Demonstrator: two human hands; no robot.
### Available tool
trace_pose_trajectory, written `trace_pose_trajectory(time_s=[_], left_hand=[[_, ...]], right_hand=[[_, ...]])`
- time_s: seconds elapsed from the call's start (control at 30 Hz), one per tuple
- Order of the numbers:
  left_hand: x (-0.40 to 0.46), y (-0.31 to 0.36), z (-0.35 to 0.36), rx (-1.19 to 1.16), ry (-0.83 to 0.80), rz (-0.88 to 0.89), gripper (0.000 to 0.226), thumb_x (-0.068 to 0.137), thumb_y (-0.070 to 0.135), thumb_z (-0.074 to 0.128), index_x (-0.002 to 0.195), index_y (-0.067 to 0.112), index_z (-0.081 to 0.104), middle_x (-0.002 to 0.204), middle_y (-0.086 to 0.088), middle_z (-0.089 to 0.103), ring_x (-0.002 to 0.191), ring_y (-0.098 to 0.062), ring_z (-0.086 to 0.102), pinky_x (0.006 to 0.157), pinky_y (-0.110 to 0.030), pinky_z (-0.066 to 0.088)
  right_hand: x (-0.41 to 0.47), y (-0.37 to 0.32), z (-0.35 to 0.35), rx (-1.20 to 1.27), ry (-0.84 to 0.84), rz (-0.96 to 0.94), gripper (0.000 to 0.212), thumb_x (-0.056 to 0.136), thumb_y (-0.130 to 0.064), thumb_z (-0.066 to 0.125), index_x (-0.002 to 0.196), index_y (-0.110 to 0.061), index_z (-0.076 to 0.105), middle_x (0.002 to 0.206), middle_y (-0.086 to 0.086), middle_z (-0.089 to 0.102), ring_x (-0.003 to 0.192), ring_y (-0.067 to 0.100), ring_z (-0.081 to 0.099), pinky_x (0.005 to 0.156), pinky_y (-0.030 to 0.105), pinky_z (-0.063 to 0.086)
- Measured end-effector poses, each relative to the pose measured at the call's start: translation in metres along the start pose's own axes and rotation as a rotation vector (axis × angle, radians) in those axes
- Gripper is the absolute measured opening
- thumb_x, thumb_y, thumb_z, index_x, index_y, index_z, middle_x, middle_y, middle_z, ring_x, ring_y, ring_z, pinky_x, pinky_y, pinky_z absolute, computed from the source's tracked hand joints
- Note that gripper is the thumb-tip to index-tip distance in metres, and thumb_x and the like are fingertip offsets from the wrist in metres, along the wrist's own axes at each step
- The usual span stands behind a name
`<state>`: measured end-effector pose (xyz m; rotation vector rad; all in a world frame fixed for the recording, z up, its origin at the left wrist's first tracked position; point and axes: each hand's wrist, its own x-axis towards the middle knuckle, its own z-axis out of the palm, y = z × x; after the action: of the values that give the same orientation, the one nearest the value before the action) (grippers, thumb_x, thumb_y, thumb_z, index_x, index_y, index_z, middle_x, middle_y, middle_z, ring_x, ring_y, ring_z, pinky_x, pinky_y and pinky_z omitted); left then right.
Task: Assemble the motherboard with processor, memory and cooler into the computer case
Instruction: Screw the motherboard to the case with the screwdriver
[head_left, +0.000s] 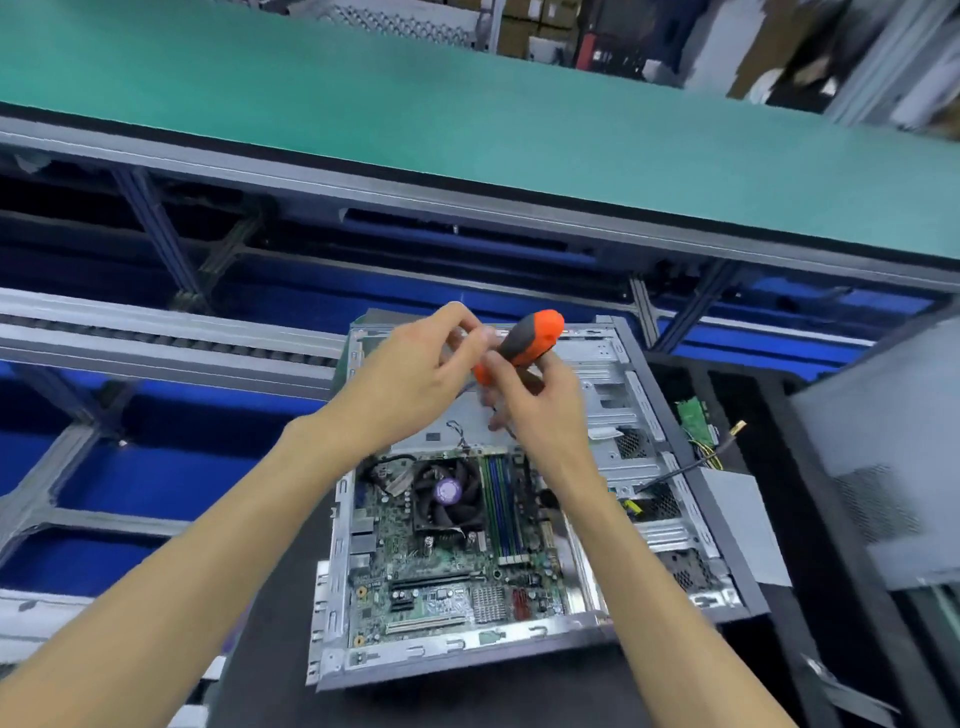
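Orange driver (524, 345): right hand (540, 410) grips it
Left hand (415, 374): pinching near its tip, probably seating a screw
Board (452, 551): in case (332, 571) at 6 o'clock

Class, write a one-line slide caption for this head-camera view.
Both hands, left hand and right hand, hold an orange screwdriver above the open computer case, motherboard and cooler already inside.

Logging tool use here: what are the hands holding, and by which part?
The right hand grips a screwdriver at the lower end of its orange handle. The left hand pinches near it; what it pinches is blurred.
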<state>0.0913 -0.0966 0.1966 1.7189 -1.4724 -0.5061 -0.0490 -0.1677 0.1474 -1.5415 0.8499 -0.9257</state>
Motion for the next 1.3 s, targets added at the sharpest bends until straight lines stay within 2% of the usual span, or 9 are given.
trace_pose_trajectory(time_s=[0.1, 0.23, 0.37, 0.5, 0.7, 0.87, 0.97, 1.1, 1.3], left_hand=[[0.000, 0.026, 0.020, -0.066, -0.052, 0.068, 0.012, 0.100, 0.033, 0.052, 0.098, 0.024, 0.059, 0.081, 0.002, 0.065, 0.074, -0.019, 0.063, 0.075, -0.045, 0.052], [-0.002, 0.062, 0.061, -0.128, -0.162, 0.143, 0.006, 0.099, 0.025, 0.056, 0.098, 0.024, 0.061, 0.082, 0.003, 0.066, 0.074, -0.018, 0.063, 0.071, -0.033, 0.052], [-0.012, 0.100, 0.115, -0.169, -0.271, 0.189, 0.007, 0.098, 0.019, 0.056, 0.098, 0.022, 0.063, 0.080, 0.003, 0.065, 0.072, -0.016, 0.063, 0.068, -0.029, 0.050], [-0.034, 0.137, 0.175, -0.212, -0.391, 0.219, 0.008, 0.097, 0.015, 0.057, 0.098, 0.020, 0.063, 0.076, 0.000, 0.065, 0.069, -0.017, 0.061, 0.065, -0.028, 0.048], [-0.067, 0.173, 0.270, -0.184, -0.602, 0.163, 0.017, 0.094, 0.010, 0.054, 0.096, 0.025, 0.062, 0.079, -0.002, 0.068, 0.070, -0.019, 0.066, 0.069, -0.034, 0.054], [-0.081, 0.153, 0.350, 0.132, -0.818, 0.083, 0.019, 0.090, 0.010, 0.055, 0.101, 0.020, 0.067, 0.077, 0.012, 0.063, 0.062, 0.003, 0.058, 0.054, -0.005, 0.039], [-0.081, 0.131, 0.385, 0.353, -0.891, 0.028, 0.020, 0.088, 0.007, 0.056, 0.097, 0.020, 0.068, 0.094, 0.003, 0.070, 0.079, -0.011, 0.065, 0.066, -0.015, 0.046], [-0.072, 0.106, 0.415, 0.538, -0.825, 0.004, 0.023, 0.085, 0.004, 0.054, 0.100, 0.016, 0.068, 0.107, -0.007, 0.067, 0.094, -0.025, 0.065, 0.086, -0.033, 0.052], [-0.074, 0.092, 0.454, 0.831, -0.883, 0.086, 0.016, 0.091, 0.006, 0.052, 0.105, 0.007, 0.058, 0.108, -0.015, 0.061, 0.097, -0.035, 0.064, 0.069, -0.036, 0.043]], right_hand=[[-0.017, -0.023, -0.048, -0.012, 0.162, -0.043, 0.018, 0.095, -0.035, 0.063, 0.090, -0.018, 0.066, 0.070, -0.008, 0.064, 0.063, 0.011, 0.058, 0.057, 0.027, 0.049], [-0.045, -0.046, -0.114, 0.189, 0.352, 0.000, 0.017, 0.090, -0.024, 0.057, 0.076, -0.014, 0.059, 0.062, -0.003, 0.052, 0.052, 0.014, 0.049, 0.048, 0.027, 0.043], [-0.075, -0.047, -0.180, 0.408, 0.446, 0.104, 0.009, 0.087, -0.019, 0.049, 0.078, -0.017, 0.047, 0.056, -0.003, 0.039, 0.045, 0.013, 0.034, 0.039, 0.021, 0.031], [-0.115, -0.028, -0.238, 0.411, 0.535, 0.206, 0.015, 0.094, -0.014, 0.043, 0.080, -0.016, 0.047, 0.054, -0.006, 0.031, 0.041, 0.008, 0.022, 0.032, 0.016, 0.015], [-0.173, 0.021, -0.299, 0.336, 0.609, 0.304, 0.010, 0.079, -0.023, 0.056, 0.081, -0.017, 0.048, 0.056, -0.004, 0.030, 0.043, 0.010, 0.020, 0.035, 0.018, 0.016], [-0.203, 0.070, -0.327, 0.338, 0.598, 0.411, 0.015, 0.086, -0.023, 0.059, 0.083, -0.018, 0.045, 0.061, -0.003, 0.031, 0.047, 0.011, 0.023, 0.037, 0.022, 0.017], [-0.212, 0.095, -0.334, 0.299, 0.546, 0.514, 0.010, 0.097, -0.019, 0.055, 0.091, -0.017, 0.047, 0.061, -0.004, 0.033, 0.048, 0.010, 0.023, 0.037, 0.021, 0.019], [-0.215, 0.119, -0.338, 0.296, 0.479, 0.622, 0.015, 0.100, -0.020, 0.054, 0.089, -0.021, 0.044, 0.061, -0.005, 0.031, 0.047, 0.008, 0.023, 0.037, 0.020, 0.020], [-0.208, 0.137, -0.343, 0.325, 0.468, 0.661, 0.022, 0.101, -0.021, 0.055, 0.085, -0.020, 0.041, 0.058, -0.008, 0.031, 0.045, 0.007, 0.025, 0.038, 0.021, 0.022]])
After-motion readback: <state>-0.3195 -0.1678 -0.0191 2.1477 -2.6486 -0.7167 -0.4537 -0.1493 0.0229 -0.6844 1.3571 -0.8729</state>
